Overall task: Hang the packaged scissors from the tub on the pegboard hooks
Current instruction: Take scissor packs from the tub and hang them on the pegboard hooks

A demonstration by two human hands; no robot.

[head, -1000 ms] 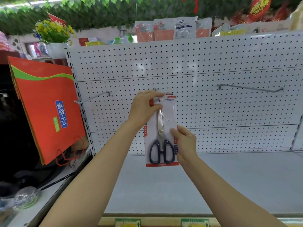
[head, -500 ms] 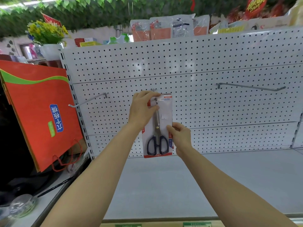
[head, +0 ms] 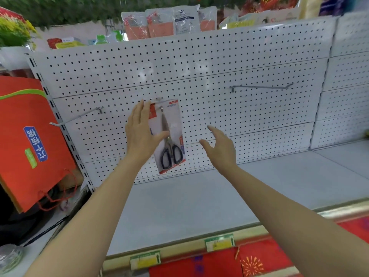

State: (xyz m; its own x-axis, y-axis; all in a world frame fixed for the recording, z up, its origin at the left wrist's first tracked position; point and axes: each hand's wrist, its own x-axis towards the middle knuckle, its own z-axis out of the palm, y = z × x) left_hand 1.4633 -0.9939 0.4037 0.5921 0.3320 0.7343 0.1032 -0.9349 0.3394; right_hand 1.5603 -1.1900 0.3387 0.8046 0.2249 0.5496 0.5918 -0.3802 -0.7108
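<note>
One packaged scissors card hung tilted on a middle hook of the white pegboard, above the grey shelf. Your left hand lay flat, fingers straight, its thumb touching the card; your right hand hovered spread, well apart. Red gift bags stood at the left.

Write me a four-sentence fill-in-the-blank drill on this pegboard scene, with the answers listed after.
1. The packaged scissors hang on the pegboard with their black handles pointing ____.
2. The open left hand overlaps the pack's ____ edge.
3. The right hand is open and holds ____.
4. The hanging bag left of the pegboard is mainly ____ in colour.

Missing words: down; left; nothing; red
</note>
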